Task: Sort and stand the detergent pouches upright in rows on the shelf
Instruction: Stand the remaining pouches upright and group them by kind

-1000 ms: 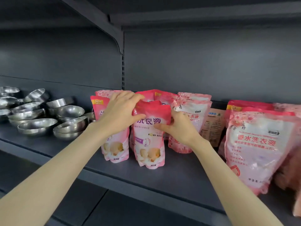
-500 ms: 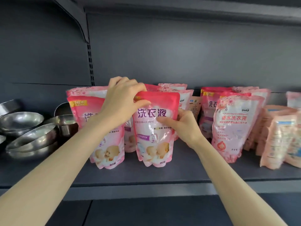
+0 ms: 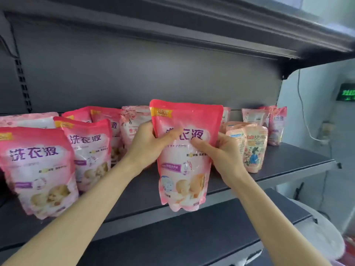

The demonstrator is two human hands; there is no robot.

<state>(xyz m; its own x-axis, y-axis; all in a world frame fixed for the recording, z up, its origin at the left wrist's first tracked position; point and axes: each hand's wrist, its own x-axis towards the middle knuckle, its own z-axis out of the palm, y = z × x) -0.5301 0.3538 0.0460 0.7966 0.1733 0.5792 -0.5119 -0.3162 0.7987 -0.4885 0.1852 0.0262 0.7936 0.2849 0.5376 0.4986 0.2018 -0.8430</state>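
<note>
Left hand [image 3: 146, 148] and right hand [image 3: 221, 150] each grip a side of one pink detergent pouch [image 3: 184, 169], held upright over the shelf [image 3: 288, 166] front edge, not yet set down; matching pouches [image 3: 38, 169] already stand left of the hands, while peach pouches [image 3: 253, 148] right of them look unsorted.

Slender bare forearms [image 3: 86, 206], bare left hand [image 3: 148, 145], bare right hand [image 3: 221, 153]
</note>
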